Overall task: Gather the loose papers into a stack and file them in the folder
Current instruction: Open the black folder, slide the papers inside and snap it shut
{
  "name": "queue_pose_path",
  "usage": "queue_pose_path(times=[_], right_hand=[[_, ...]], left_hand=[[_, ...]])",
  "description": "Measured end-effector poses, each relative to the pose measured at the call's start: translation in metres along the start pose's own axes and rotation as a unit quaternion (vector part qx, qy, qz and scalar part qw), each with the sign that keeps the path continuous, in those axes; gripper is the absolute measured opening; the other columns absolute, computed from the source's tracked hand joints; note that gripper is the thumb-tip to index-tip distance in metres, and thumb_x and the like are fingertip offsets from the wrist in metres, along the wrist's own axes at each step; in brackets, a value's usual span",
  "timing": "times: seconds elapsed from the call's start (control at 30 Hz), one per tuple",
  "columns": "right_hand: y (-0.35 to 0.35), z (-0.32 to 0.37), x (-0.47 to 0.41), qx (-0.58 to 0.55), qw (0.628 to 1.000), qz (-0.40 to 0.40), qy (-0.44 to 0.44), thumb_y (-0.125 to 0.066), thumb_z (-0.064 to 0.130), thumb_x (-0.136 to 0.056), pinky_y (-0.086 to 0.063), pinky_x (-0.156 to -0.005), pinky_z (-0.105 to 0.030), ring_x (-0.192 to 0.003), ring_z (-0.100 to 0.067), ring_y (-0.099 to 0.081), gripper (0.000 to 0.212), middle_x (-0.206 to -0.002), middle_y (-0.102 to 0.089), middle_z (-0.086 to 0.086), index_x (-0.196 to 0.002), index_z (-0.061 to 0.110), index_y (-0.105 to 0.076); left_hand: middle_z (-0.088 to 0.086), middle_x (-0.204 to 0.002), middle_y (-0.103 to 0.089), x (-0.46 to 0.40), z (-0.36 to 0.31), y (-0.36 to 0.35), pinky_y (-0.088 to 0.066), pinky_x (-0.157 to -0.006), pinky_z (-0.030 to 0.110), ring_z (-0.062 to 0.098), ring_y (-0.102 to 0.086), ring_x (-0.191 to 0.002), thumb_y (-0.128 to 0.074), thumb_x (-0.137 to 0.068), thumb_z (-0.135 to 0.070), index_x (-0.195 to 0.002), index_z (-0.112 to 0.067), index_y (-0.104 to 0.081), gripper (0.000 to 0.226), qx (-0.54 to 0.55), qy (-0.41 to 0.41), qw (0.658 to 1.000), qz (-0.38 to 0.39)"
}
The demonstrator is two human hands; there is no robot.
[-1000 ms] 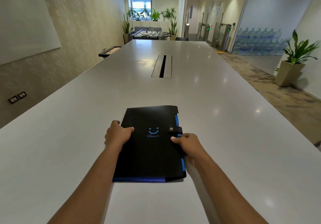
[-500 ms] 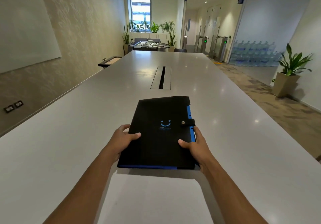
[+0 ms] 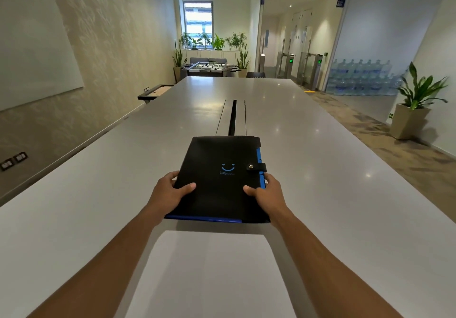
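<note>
The black snap-closure folder (image 3: 222, 177), strap fastened, is being held at both side edges, left hand (image 3: 170, 191) and right hand (image 3: 267, 191) each pinching it in its grip, over the bench (image 3: 86, 194). The white paper stack (image 3: 212, 273) is lying nearer. Unfastening is judged next.

One black folder (image 3: 219, 177), one stack of white papers (image 3: 212, 275), two hands, one table (image 3: 345, 194)

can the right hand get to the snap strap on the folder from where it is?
Probably yes. The right hand grips the folder at its right edge just below the strap, with nothing between, though it must loosen its grip first.
</note>
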State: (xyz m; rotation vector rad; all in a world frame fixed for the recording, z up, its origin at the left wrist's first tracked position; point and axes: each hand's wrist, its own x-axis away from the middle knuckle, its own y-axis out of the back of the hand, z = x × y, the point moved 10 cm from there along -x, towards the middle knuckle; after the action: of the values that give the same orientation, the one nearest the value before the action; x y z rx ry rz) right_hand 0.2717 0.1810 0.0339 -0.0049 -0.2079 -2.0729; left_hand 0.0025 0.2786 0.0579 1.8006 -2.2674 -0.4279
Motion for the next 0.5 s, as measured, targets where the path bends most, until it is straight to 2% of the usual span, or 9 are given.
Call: queue_pose_path(times=[0.07,0.1,0.17,0.23,0.4,0.5], right_hand=[[-0.009,0.002,-0.019,0.017,1.0,-0.011,0.016,-0.075,0.025,-0.08,-0.054,-0.091,-0.04,-0.113,-0.022,-0.057,0.066,-0.134,-0.054,-0.005,-0.137,0.02,-0.041],[-0.014,0.004,-0.029,0.027,0.999,-0.013,0.028,-0.075,0.026,-0.08,-0.054,-0.085,-0.033,-0.108,-0.019,-0.058,0.062,-0.131,-0.055,-0.004,-0.133,0.02,-0.043],[-0.025,0.006,-0.047,0.053,0.997,-0.018,0.049,-0.074,0.026,-0.081,-0.048,-0.07,-0.017,-0.1,-0.012,-0.055,0.057,-0.126,-0.057,-0.002,-0.129,0.02,-0.045],[-0.034,0.006,-0.064,0.082,0.994,-0.029,0.067,-0.073,0.026,-0.082,-0.041,-0.064,-0.011,-0.096,-0.009,-0.054,0.052,-0.122,-0.059,-0.002,-0.127,0.018,-0.047],[-0.059,-0.001,-0.1,0.149,0.982,-0.059,0.098,-0.067,0.027,-0.085,-0.039,-0.056,-0.004,-0.097,-0.013,-0.061,0.043,-0.115,-0.062,-0.003,-0.123,0.013,-0.051],[-0.071,0.0,-0.119,0.198,0.972,-0.07,0.105,-0.064,0.03,-0.087,-0.046,-0.072,-0.016,-0.102,-0.021,-0.063,0.041,-0.116,-0.063,-0.007,-0.122,0.011,-0.051]], left_hand=[[0.007,-0.119,-0.064,-0.023,0.002,0.006,-0.053,-0.09,0.043,0.022,-0.063,-0.099,-0.077,-0.078,-0.036,-0.137,-0.015,-0.043,0.071,-0.02,-0.003,1.0,-0.013],[0.007,-0.117,-0.065,-0.035,0.003,0.009,-0.054,-0.088,0.042,0.021,-0.064,-0.096,-0.077,-0.077,-0.038,-0.136,-0.014,-0.044,0.072,-0.032,-0.006,0.999,-0.021],[0.008,-0.117,-0.065,-0.058,0.008,0.013,-0.054,-0.084,0.038,0.021,-0.063,-0.094,-0.078,-0.075,-0.042,-0.134,-0.013,-0.046,0.073,-0.068,-0.014,0.997,-0.036],[0.011,-0.119,-0.064,-0.079,0.014,0.015,-0.05,-0.08,0.032,0.022,-0.062,-0.096,-0.076,-0.075,-0.046,-0.133,-0.011,-0.049,0.073,-0.107,-0.019,0.993,-0.047],[0.016,-0.118,-0.065,-0.127,0.032,0.018,-0.045,-0.076,0.029,0.029,-0.063,-0.101,-0.074,-0.074,-0.052,-0.129,-0.006,-0.054,0.074,-0.199,-0.038,0.977,-0.065],[0.015,-0.11,-0.067,-0.151,0.042,0.022,-0.046,-0.076,0.031,0.03,-0.063,-0.096,-0.073,-0.073,-0.055,-0.121,-0.006,-0.06,0.07,-0.231,-0.038,0.969,-0.079]])
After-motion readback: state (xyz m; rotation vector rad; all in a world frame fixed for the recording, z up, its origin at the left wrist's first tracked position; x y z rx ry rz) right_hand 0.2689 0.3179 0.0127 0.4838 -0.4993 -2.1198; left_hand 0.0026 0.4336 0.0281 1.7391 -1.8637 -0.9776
